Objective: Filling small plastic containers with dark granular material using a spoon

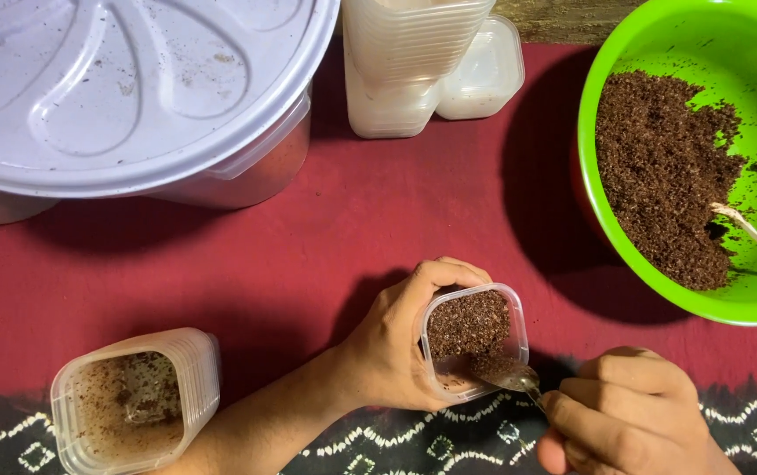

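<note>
My left hand (392, 339) grips a small clear plastic cup (477, 341), tilted toward me and partly filled with brown crumbly powder. In my right hand (629, 413) is a metal spoon (512, 378), whose bowl rests inside the cup's near rim among the powder. Both hands are low in the picture, over a dark red cloth (308, 255).
A bright green bowl (611, 97) with more brown powder and a pale utensil (752, 233) sits at the right. A stack of clear cups (409, 62) stands at the top. A large white lidded container (132, 88) fills the top left. Another cup stack (132, 400) lies at the bottom left.
</note>
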